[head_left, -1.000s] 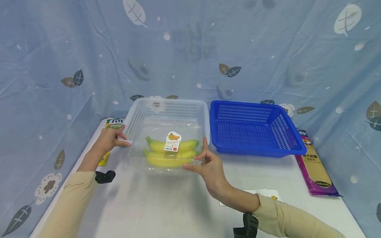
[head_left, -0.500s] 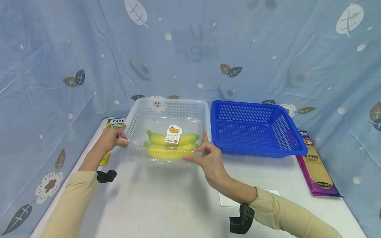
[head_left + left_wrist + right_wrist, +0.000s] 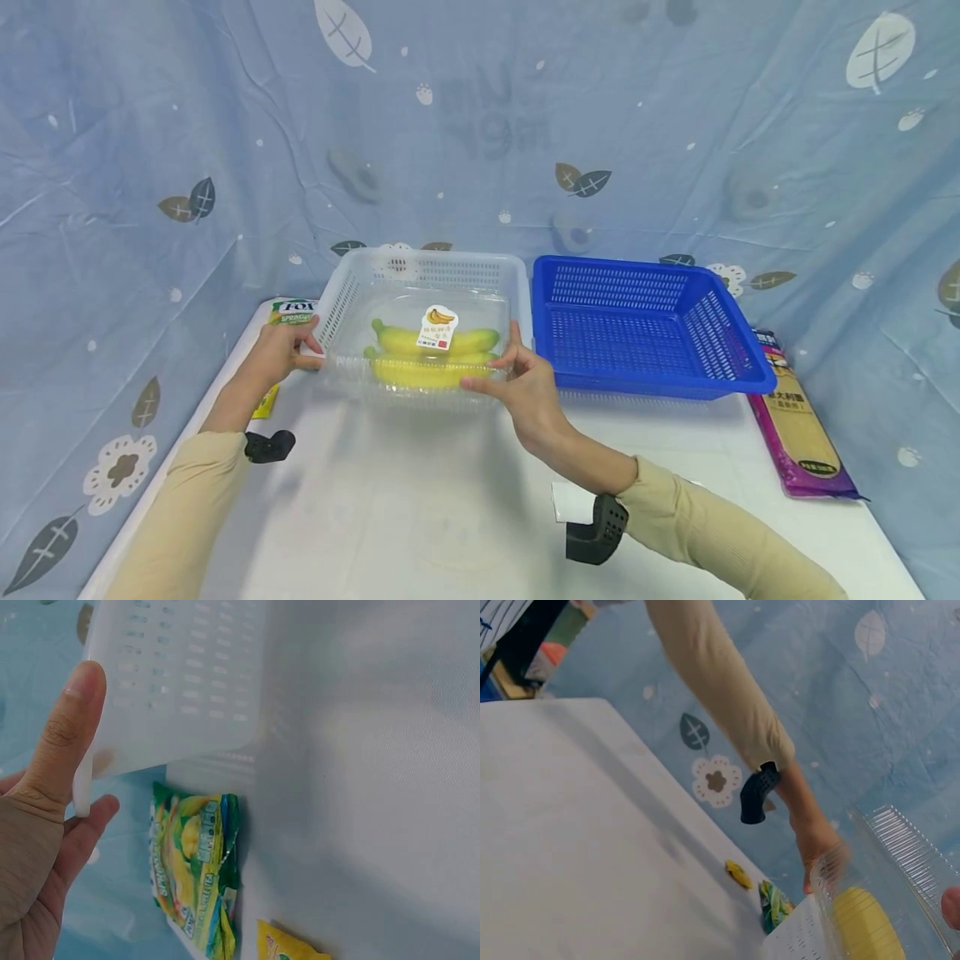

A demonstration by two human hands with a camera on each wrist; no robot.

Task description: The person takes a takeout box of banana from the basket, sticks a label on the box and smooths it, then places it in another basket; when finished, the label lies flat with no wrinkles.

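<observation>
At the left end of the white plastic basket, my left hand pinches the rim, its thumb on the inner side in the left wrist view. My right hand grips the right front corner of a clear plastic box between thumb and fingers. Inside the box lie yellow bananas with green tips, and a white banana sticker is on its lid. In the head view the box overlaps the basket, its front edge sticking out past the basket's front.
A blue basket stands right beside the white one. Beyond it lies a purple pasta bag. A green candy bag and a small yellow packet are on the left. A white card lies under the right forearm.
The clear box with the bananas has moved away from me, farther over the white basket, carried by the right hand. The left hand has stayed at the basket's rim.
</observation>
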